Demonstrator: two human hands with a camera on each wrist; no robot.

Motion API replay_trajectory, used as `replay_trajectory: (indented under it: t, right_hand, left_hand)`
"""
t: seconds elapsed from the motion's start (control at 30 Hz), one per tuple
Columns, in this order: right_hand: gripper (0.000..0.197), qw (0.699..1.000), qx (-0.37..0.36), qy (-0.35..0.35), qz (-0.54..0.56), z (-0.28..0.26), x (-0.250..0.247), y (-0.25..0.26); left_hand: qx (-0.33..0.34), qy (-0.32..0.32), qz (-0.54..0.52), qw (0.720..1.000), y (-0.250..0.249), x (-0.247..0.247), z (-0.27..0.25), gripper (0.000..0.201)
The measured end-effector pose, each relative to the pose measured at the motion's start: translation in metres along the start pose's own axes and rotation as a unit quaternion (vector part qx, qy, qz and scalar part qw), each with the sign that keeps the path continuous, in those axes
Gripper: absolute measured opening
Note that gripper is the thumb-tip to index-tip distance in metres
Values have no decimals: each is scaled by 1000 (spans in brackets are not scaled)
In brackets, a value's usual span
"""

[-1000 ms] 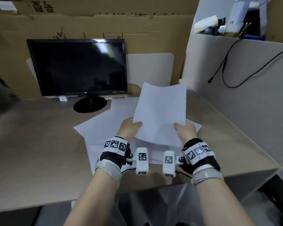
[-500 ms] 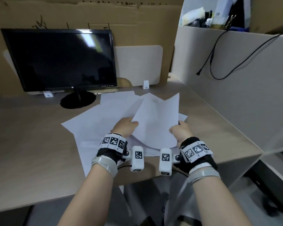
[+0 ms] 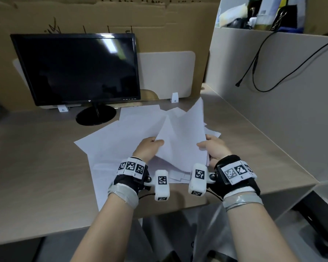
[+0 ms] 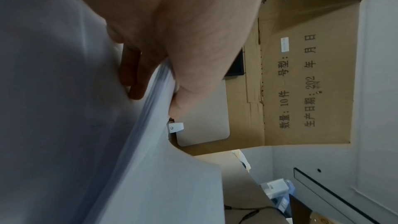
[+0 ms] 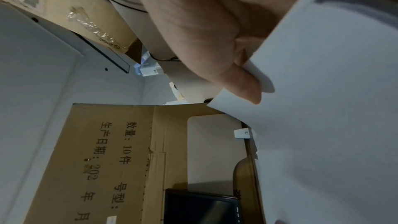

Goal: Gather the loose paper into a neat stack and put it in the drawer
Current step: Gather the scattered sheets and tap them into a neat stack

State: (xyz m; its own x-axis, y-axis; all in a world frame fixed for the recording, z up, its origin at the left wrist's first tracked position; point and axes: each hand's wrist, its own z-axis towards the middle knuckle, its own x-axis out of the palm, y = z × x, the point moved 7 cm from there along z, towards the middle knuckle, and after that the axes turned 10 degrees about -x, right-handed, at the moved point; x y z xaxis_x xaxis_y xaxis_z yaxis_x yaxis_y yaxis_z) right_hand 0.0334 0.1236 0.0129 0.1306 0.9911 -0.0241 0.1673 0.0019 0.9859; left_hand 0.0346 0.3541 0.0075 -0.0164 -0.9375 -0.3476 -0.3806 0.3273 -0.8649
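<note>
A bundle of white paper sheets is held up off the desk, bowed and fanned at its far end. My left hand grips its left edge, thumb on top and fingers underneath, as the left wrist view shows on the sheets. My right hand pinches the right edge, thumb pressed on the top sheet. More loose sheets lie spread on the desk under and left of the bundle. No drawer is in view.
A black monitor on a round stand stands at the back left of the wooden desk. Cardboard panels rise behind it, a grey partition with a hanging black cable to the right. The desk's front edge is near my wrists.
The bundle has come down from nearly upright to tilted low over the desk, and its far end has fanned out. Both hands keep their hold on its edges.
</note>
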Motion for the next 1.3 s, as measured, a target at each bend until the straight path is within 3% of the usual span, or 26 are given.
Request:
replay_trajectory:
  t: [0.1,0.27,0.4,0.47,0.53,0.7,0.9,1.0,1.17,1.23,1.3]
  right_hand:
    - [37,999,-12,-15,33,-5,-6,10]
    - [37,995,-1,-34,91,-10,-11,1]
    - [38,996,6,-37,76,-6,-9,-2]
    - [27,998,21,-21,48,-5,-7,-7]
    - [13,999,21,-29,2,-6,-9,-9]
    - [26,999,-34,-8,-29,-3,13,7]
    - [25,997,-60,41,-39,15,79,28]
    - [19,991,-72,65,-90,25,110,25]
    - [32,965,-80,111,-222,64,137,-9]
    - [20,965,-69,121,-223,67,137,-16]
    - [4,970,-65,105,-209,55,136,-8]
  left_hand:
    - [-15,-9,54,998,9,6,16,44]
    - [-13,-10,65,998,14,6,22,47]
    - [-3,-7,52,999,13,6,19,52]
    - [2,-8,42,999,11,6,18,56]
    - [12,-19,24,999,4,3,12,48]
    - [35,-72,-56,995,-9,-31,11,18]
    - [-4,-117,-40,992,8,-97,12,24]
    - [-46,-133,6,990,27,-122,14,15]
    - [-134,-185,160,960,55,-148,24,56]
    - [-142,-183,169,958,58,-153,32,64]
    - [-134,-165,143,967,55,-151,34,58]
